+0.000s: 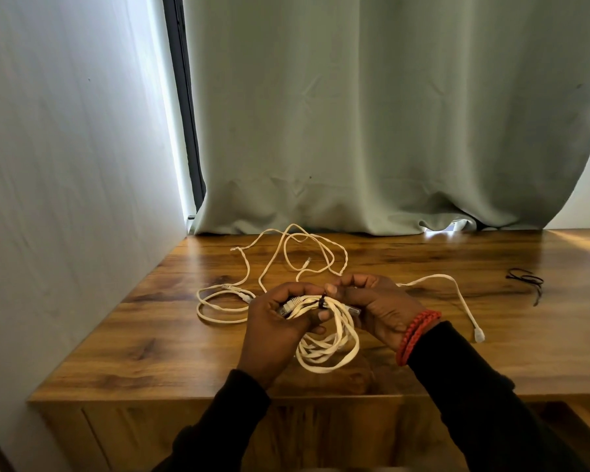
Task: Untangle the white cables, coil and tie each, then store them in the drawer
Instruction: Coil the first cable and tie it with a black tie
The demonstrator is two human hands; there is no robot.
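A coiled flat white cable [327, 352] hangs in loops over the wooden desk top [150, 342]. My left hand [280, 325] grips the bundle at its top, where a plug shows. My right hand [372, 304] pinches a small black tie [321, 301] wrapped around the bundle. Loose white cables [286, 253] lie spread on the desk behind my hands. Another white cable with a plug end [470, 315] trails to the right. A smaller loop of cable [215, 308] lies to the left.
Spare black ties [525, 279] lie at the right of the desk. A grey-green curtain [372, 114] hangs behind. A white wall [65, 165] borders the left edge. Drawer fronts [133, 434] sit under the front edge.
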